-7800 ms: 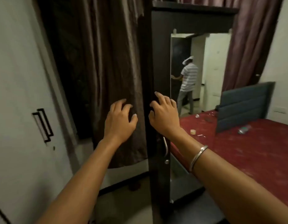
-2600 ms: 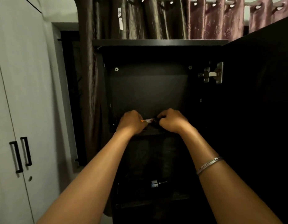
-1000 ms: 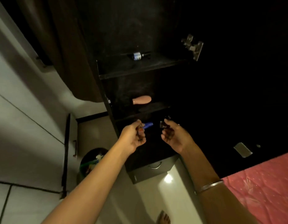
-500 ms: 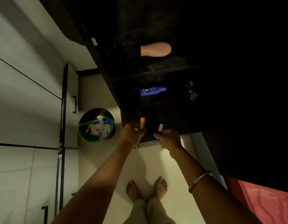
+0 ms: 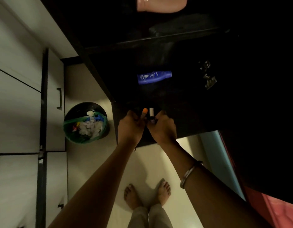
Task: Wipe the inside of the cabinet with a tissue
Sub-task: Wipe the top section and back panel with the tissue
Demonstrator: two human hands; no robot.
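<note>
Both hands are low at the near edge of the dark cabinet point(image 5: 99, 74), side by side and almost touching. The left hand point(image 5: 131, 125) has its fingers curled round a small orange-capped item point(image 5: 144, 112). The right hand point(image 5: 162, 126) pinches a small white-capped item point(image 5: 151, 113). Judgement: the 2 items are being set down in or cleared from the lower compartment so the shelves can be wiped. Both forearms reach forward and down, wrists level. A blue lotion bottle point(image 5: 154, 77) lies on its side farther in, and a pink bottle point(image 5: 161, 4) on the shelf above. No tissue is visible in either hand. A waste bin point(image 5: 85, 123) stands on the floor, left of the cabinet.
</note>
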